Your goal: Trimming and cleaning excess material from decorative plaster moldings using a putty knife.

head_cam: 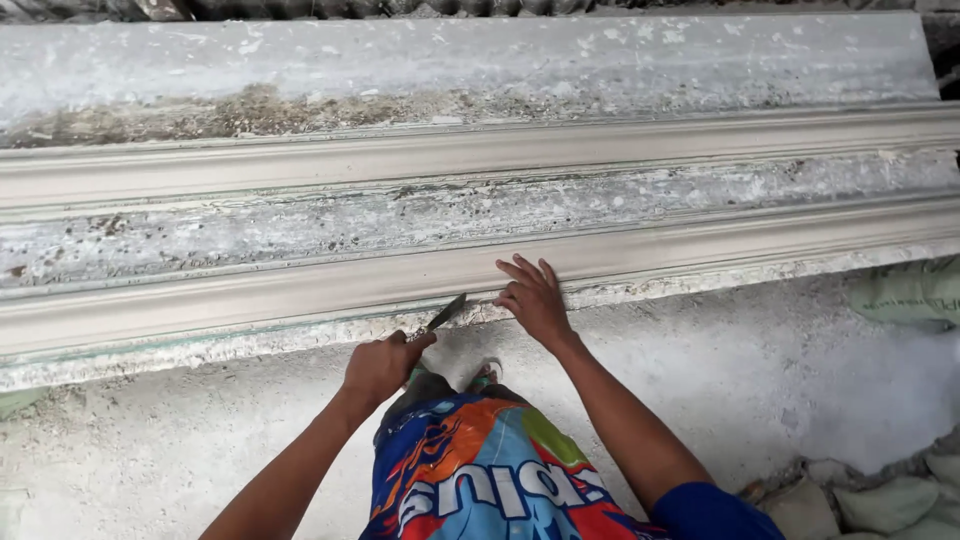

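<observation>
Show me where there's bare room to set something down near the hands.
Free: the dusty floor right of the right hand, before the sacks; also the floor left of the left hand. Crowded: the moulding edge where the knife works.

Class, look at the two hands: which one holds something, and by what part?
The left hand grips a thin dark-bladed scraper by its handle; the right hand holds nothing, fingers resting on the long pale plaster moulding.
</observation>
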